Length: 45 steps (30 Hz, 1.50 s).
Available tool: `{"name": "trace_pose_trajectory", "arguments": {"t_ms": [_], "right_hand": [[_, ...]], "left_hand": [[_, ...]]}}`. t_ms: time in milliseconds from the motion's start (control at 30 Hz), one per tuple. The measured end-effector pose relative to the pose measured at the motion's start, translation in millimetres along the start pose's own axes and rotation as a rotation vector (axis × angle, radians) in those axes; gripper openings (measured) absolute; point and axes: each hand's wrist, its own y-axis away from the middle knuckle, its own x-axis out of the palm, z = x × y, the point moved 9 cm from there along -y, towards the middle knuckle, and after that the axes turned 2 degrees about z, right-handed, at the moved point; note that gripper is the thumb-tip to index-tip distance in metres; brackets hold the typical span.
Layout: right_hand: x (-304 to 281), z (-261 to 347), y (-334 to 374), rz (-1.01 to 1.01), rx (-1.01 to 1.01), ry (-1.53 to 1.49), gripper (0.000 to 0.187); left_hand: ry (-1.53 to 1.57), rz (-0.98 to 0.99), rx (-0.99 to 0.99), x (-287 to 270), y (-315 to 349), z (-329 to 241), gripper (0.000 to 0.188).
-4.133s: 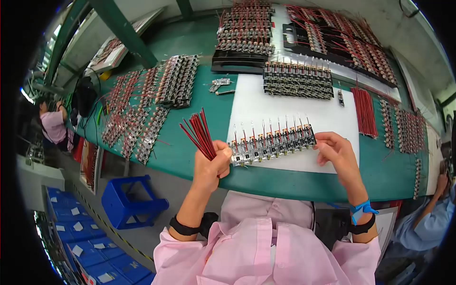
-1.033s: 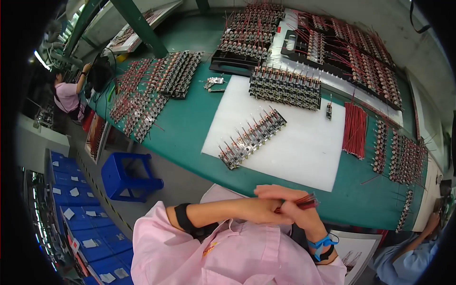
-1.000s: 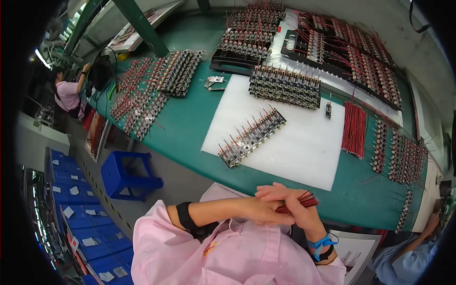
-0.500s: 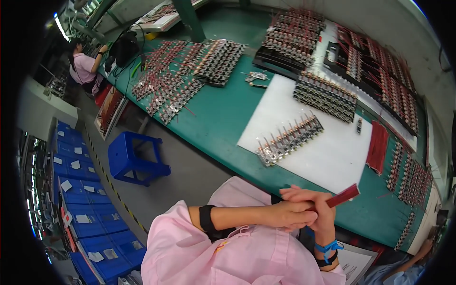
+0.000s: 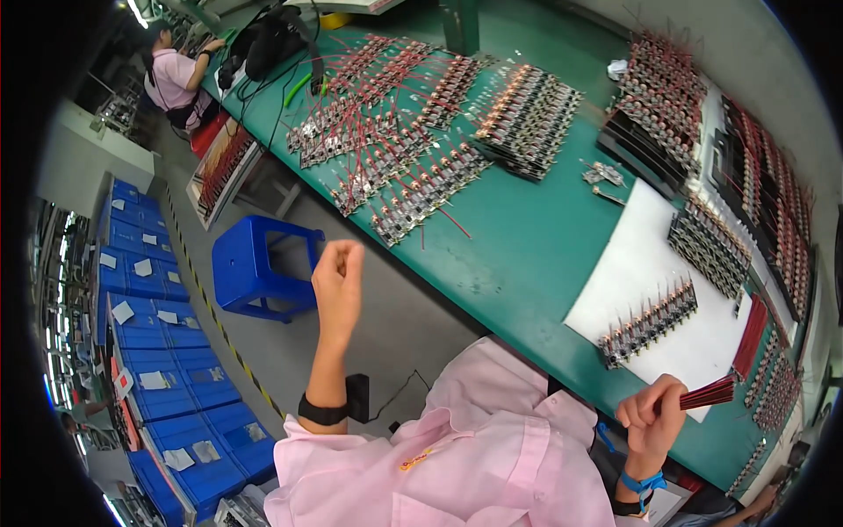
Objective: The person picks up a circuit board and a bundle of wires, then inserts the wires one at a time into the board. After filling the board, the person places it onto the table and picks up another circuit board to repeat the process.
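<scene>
the person's two hands are apart: the left hand [image 5: 339, 274] is raised beyond the counter's near edge, in view just beside the blue stool, its fingers curled closed — whether something thin is pinched inside, one cannot tell. the right hand [image 5: 652, 420], near the counter's front edge, is closed around a bundle of red wires [image 5: 711, 393], whose ends fan out to the right, seen over the white sheet's near corner.

largest is the green counter [image 5: 492, 263], running at a slant from upper left to lower right. on it, toward the right, lies the white sheet [image 5: 619, 272]. the blue stool [image 5: 239, 265] stands on the floor at the left. on the counter's left part are rows of circuit boards [image 5: 386, 162] with red wires, beside a dark board stack [image 5: 531, 123]. another stack of boards [image 5: 709, 248] sits on the sheet's far side — nearer lies a single board strip [image 5: 650, 323], its leads pointing up. smallest are some loose pieces [image 5: 604, 174] beside the sheet.
</scene>
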Motion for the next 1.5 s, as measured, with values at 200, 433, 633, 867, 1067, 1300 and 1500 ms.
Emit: {"name": "trace_pose_trajectory", "arguments": {"t_ms": [200,433,633,867,1067,1300,1500], "right_hand": [[29,-15,-14,0.082,0.095,0.045,0.043],[23,-23,-15,0.032,0.134,0.015,0.042],[23,-26,-13,0.035,0.138,0.008,0.041],[18,-25,-8,0.034,0.140,0.027,0.041],[13,-24,-5,0.029,0.142,0.019,0.041],[10,-26,-5,0.040,0.145,0.015,0.040],[9,-29,-3,0.046,0.157,0.009,0.040]], "left_hand": [[-0.352,0.004,0.183,6,-19,-21,0.016],[-0.323,0.025,0.159,15,-21,-21,0.018],[-0.119,0.051,0.031,17,-26,-4,0.015],[-0.055,0.077,-0.010,26,-19,-2,0.020],[-0.310,0.002,0.159,24,-6,-29,0.032],[-0.366,0.003,0.206,26,-3,-31,0.038],[-0.255,-0.013,0.182,22,-1,-25,0.036]]}}
